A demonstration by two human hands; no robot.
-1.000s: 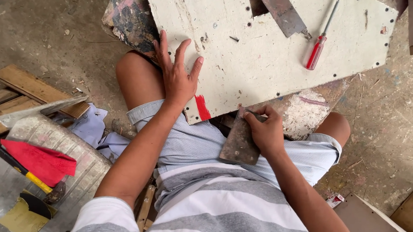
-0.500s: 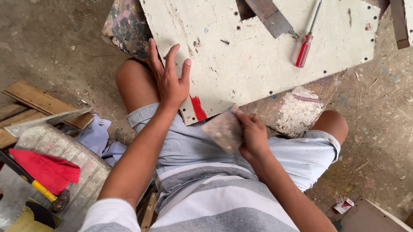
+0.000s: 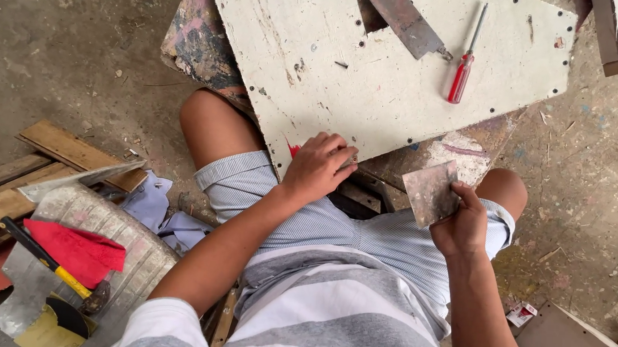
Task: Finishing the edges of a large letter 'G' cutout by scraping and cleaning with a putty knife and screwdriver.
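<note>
The left hand [image 3: 318,168] curls its fingers over the near edge of the white board [image 3: 374,76] that lies across the knees. The right hand [image 3: 460,226] pinches a scraper [image 3: 431,193] by its lower edge, blade up, just beside the board's corner. A red screwdriver [image 3: 462,72] rests on the board; a hammer [image 3: 49,264] lies on the floor beside a red cloth [image 3: 75,250].

Both hands are curled closed, left [image 3: 318,168] forward, right [image 3: 460,226] raised.
</note>
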